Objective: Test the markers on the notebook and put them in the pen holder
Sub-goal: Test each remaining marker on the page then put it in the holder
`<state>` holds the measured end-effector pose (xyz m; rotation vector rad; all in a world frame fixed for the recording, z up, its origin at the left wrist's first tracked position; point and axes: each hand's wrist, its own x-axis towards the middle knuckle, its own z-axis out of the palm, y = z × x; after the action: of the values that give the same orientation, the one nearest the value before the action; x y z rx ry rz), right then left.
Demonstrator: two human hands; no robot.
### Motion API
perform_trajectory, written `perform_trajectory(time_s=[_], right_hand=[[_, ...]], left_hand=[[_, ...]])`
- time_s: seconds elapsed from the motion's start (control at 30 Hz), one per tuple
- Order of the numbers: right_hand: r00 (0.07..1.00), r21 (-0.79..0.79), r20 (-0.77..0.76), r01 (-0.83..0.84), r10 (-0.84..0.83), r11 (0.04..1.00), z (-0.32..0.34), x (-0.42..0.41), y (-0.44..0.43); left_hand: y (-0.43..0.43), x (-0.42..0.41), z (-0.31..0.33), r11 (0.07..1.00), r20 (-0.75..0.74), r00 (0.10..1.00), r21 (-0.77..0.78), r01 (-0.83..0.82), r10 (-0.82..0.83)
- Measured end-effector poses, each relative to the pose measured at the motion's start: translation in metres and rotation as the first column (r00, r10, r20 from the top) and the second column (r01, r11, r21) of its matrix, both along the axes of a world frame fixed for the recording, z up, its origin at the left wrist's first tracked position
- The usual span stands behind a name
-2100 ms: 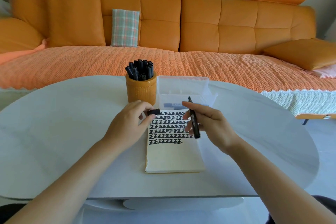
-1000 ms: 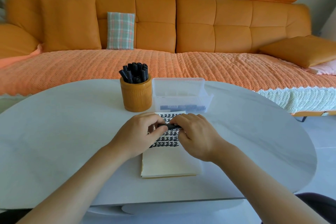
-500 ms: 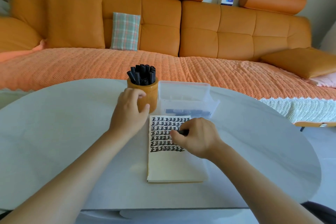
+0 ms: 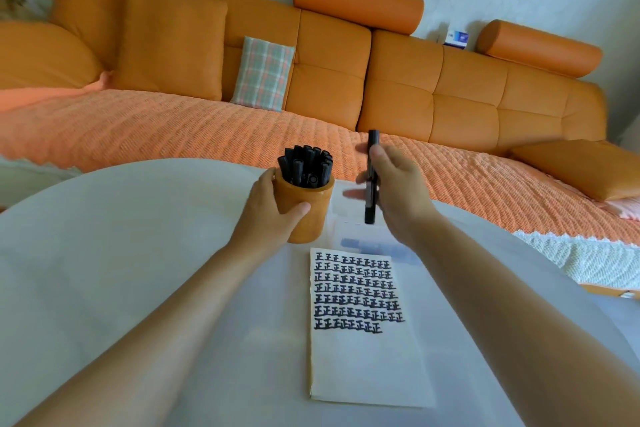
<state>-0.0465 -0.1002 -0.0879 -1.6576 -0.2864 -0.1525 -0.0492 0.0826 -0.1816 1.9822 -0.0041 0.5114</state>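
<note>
Fingers (image 4: pixel 267 177) of the left hand (image 4: pixel 266 215) wrap round the orange pen holder (image 4: pixel 313 208), which stands packed with black markers (image 4: pixel 306 166) on the white worktop (image 4: pixel 121 253). Just right of it, the right hand (image 4: pixel 401 191) pinches one black marker (image 4: pixel 370 206) near upright in the air. Closer in, the notebook (image 4: pixel 363 364) lies open, rows of black marks filling its upper page.

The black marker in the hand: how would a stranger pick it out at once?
Above the white oval table, just right of the round orange pen holder that the left hand grips, the right hand holds one black marker upright. Unlike the other black markers, it is outside the holder.
</note>
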Motion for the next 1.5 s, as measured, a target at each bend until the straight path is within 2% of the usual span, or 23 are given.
perform_trajectory(time_s=[0.1, 0.23, 0.37, 0.5, 0.63, 0.73, 0.93, 1.1, 1.2, 1.27, 1.4, 1.5], right_hand=[[0.997, 0.096, 0.053, 0.053, -0.058, 0.994, 0.012, 0.02, 0.015], [0.987, 0.063, 0.129, 0.093, -0.1, 0.994, 0.012, 0.034, 0.029], [0.98, 0.059, 0.169, 0.096, -0.104, 0.994, 0.008, 0.035, 0.033], [0.979, 0.073, 0.185, 0.076, -0.088, 0.994, 0.008, 0.034, 0.03], [0.98, 0.077, 0.177, 0.083, -0.095, 0.994, 0.008, 0.036, 0.028], [0.981, 0.092, 0.168, 0.08, -0.095, 0.993, 0.008, 0.038, 0.027], [0.977, 0.159, 0.198, 0.042, -0.074, 0.986, 0.013, 0.041, 0.03], [0.982, 0.146, 0.178, 0.031, -0.057, 0.989, 0.007, 0.045, 0.031], [0.989, 0.081, 0.146, 0.023, -0.035, 0.996, -0.007, 0.045, 0.032], [0.977, -0.052, 0.202, 0.08, -0.068, 0.995, -0.017, 0.044, 0.033], [0.934, -0.276, 0.354, 0.152, -0.047, 0.949, -0.021, 0.039, 0.037], [0.898, -0.401, 0.437, 0.254, -0.06, 0.88, -0.021, 0.041, 0.038]], left_hand=[[0.004, 0.002, 0.001, 1.0, -0.011, 1.0, -0.009, -0.001, 0.001], [0.008, 0.003, 0.001, 1.0, -0.048, 0.999, -0.023, 0.005, -0.007], [0.013, 0.003, 0.004, 0.997, -0.065, 0.996, 0.025, 0.066, -0.065], [0.021, 0.008, 0.02, 1.0, -0.092, 0.996, 0.019, 0.018, -0.016], [0.021, 0.023, 0.045, 0.984, -0.132, 0.975, -0.056, 0.17, -0.176], [0.015, 0.032, 0.053, 0.972, -0.158, 0.96, -0.005, 0.233, -0.231], [0.019, 0.039, 0.051, 0.985, 0.014, 0.987, 0.068, 0.16, -0.161], [0.017, 0.041, 0.047, 0.992, 0.109, 0.986, 0.017, 0.128, -0.129], [0.013, 0.044, 0.046, 0.983, 0.033, 0.983, 0.045, 0.179, -0.18], [0.012, 0.046, 0.047, 0.974, -0.018, 0.976, 0.065, 0.216, -0.216], [0.014, 0.05, 0.05, 0.978, 0.027, 0.978, 0.013, 0.208, -0.208], [0.015, 0.049, 0.052, 0.978, 0.071, 0.975, 0.001, 0.211, -0.21]])
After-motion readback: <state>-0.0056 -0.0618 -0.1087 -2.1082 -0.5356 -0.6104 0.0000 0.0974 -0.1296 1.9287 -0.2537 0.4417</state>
